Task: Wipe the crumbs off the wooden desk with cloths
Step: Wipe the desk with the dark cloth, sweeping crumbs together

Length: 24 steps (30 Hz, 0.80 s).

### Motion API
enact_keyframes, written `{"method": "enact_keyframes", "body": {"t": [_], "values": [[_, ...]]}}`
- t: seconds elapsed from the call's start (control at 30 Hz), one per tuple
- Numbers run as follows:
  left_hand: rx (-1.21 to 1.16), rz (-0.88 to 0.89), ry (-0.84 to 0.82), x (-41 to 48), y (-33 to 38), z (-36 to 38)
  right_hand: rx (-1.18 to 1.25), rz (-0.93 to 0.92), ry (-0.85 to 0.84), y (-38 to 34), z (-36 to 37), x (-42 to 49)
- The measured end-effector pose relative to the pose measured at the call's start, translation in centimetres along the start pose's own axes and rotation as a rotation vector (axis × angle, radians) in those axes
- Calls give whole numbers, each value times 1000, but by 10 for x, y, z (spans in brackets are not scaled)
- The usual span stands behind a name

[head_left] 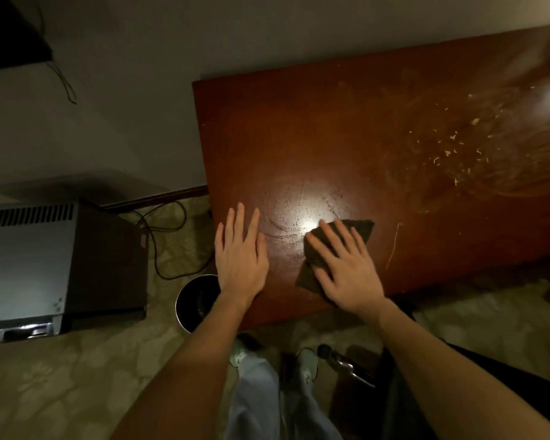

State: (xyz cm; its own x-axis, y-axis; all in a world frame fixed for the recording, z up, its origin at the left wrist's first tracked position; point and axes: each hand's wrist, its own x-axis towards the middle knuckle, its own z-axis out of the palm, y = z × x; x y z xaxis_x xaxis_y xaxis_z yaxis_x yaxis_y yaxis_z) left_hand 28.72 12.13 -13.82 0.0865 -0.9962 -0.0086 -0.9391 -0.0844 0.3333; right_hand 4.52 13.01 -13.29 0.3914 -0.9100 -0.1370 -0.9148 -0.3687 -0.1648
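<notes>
A round bin (pixel 179 301) stands on the floor just beside the near left corner of the surface (pixel 299 138), and its dark interior cannot be read. The left hand (pixel 240 258) rests flat on the wood, fingers straight and slightly apart, holding nothing, while the right hand (pixel 346 274) presses the dark cloth (pixel 361 228) flat with fingers spread. The crumbs (pixel 451 154) lie well apart to the right and farther back, nearer the right hand, so the sweep probably has to reach rightward first.

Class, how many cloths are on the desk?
1: a dark cloth on the desk, near its front edge, under the flat right hand. Another may be out of view.
</notes>
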Motion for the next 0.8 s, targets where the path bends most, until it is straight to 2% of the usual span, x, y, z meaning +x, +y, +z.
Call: {"method": "enact_keyframes", "body": {"t": [0.07, 0.17, 0.27, 0.37, 0.53, 0.8], "values": [[11, 0, 9, 1, 0, 1, -2, 155, 35, 0, 2, -2], [7, 0, 16, 1, 1, 1, 34, 346, 76, -43, 9, 10], [26, 8, 7, -1, 0, 0, 57, 245, 53, -95, 12, 23], [23, 17, 3, 0, -2, -1, 106, 148, 44, -106, 12, 26], [62, 15, 5, -1, 2, -3, 104, -81, 34, -42, 6, 13], [37, -113, 72, 2, 30, -1, 45, 113, 65, 103, -17, -36]]}}
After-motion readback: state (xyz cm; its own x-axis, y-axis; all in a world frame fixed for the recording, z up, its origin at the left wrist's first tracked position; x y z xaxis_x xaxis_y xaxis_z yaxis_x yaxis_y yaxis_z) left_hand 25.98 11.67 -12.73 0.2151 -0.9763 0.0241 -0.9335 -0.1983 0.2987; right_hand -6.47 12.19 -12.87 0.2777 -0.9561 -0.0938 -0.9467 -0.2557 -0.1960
